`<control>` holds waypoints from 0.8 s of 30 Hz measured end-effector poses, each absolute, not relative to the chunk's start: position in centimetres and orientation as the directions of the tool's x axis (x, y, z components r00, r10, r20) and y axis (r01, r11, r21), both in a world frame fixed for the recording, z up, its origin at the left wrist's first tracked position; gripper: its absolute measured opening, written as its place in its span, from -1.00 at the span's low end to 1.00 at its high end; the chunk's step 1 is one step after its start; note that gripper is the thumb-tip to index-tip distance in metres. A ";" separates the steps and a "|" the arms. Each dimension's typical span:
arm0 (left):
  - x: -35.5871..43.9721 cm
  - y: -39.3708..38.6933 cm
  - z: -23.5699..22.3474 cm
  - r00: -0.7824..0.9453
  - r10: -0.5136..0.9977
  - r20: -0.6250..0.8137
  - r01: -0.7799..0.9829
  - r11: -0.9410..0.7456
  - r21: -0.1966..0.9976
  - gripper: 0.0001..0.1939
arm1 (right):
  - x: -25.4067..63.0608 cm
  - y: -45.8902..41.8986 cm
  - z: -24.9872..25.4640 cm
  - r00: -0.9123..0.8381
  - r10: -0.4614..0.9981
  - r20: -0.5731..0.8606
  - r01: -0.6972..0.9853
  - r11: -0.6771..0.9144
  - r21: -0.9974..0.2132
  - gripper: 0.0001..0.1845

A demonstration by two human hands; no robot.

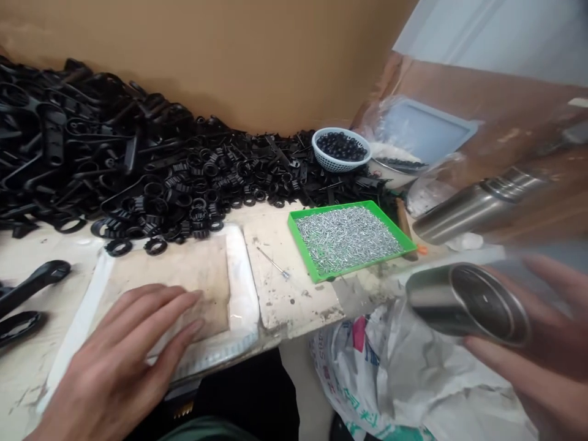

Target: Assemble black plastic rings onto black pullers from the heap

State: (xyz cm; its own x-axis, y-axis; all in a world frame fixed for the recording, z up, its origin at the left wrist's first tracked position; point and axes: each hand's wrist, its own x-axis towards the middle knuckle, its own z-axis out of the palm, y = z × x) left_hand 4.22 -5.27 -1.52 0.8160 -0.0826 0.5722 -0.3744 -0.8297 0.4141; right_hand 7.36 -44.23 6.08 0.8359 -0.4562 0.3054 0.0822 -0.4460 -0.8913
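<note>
My left hand lies on a taped, wood-coloured board at the front of the workbench, its fingers stretched out and holding nothing. At the right, my right hand, smeared by motion, has its fingers around a shiny steel cup. The cup is tilted, with a round end facing me. Behind it leans a steel thermos flask. Just left of the cup is a shallow green tray full of small metal pins. Between board and tray lies a thin metal rod.
A large heap of black plastic parts covers the back left, with black rings in front. A light-blue basket holds black balls. Black handle-like pieces lie at the left edge. White plastic bags sit below the bench's right edge.
</note>
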 end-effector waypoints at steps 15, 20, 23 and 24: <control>16.6 -17.5 1.0 0.693 -0.663 0.284 -0.717 -0.674 0.177 -0.83 | 10.8 -51.0 2.6 0.753 -0.619 0.223 0.085 -0.245 -0.966 0.16; 16.7 -17.8 0.5 0.648 -0.706 0.286 -0.758 -0.634 0.151 -0.90 | 11.8 -51.9 1.8 0.752 -0.629 0.200 0.107 -0.183 -0.977 0.18; 16.6 -18.0 -0.2 0.588 -0.746 0.311 -0.808 -0.560 0.184 -0.82 | 12.2 -51.8 1.8 0.749 -0.624 0.223 0.146 -0.173 -0.974 0.14; 16.6 -18.0 -0.4 0.580 -0.751 0.315 -0.814 -0.548 0.194 -0.79 | 12.3 -51.7 2.0 0.749 -0.622 0.230 0.155 -0.173 -0.973 0.13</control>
